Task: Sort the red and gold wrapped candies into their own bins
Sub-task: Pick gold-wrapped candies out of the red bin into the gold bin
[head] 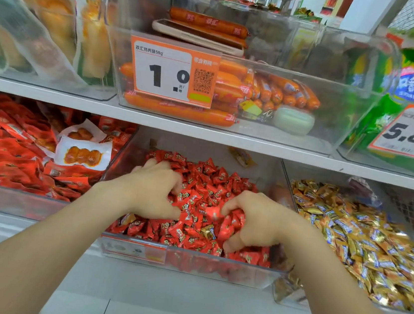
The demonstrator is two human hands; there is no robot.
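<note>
Across the lower white shelf (157, 294) stand clear bins. The red candy bin (188, 261) is at centre, with the gold candy bin (288, 294) just beside it at 3 o'clock. Red snack packets (18, 154) lie at 9 o'clock and sausages (180, 111) above at 12 o'clock. Red candies (208, 178) fill the centre bin; gold candies (372, 242) fill theirs. Both hands are in the red pile. The left hand (154, 192) is at 9 o'clock, fingers dug in, its hold unclear. The right hand (258, 220) is at 3 o'clock, fingers curled around red candies. A stray gold candy (208, 231) lies between them, toward 6 o'clock.
</note>
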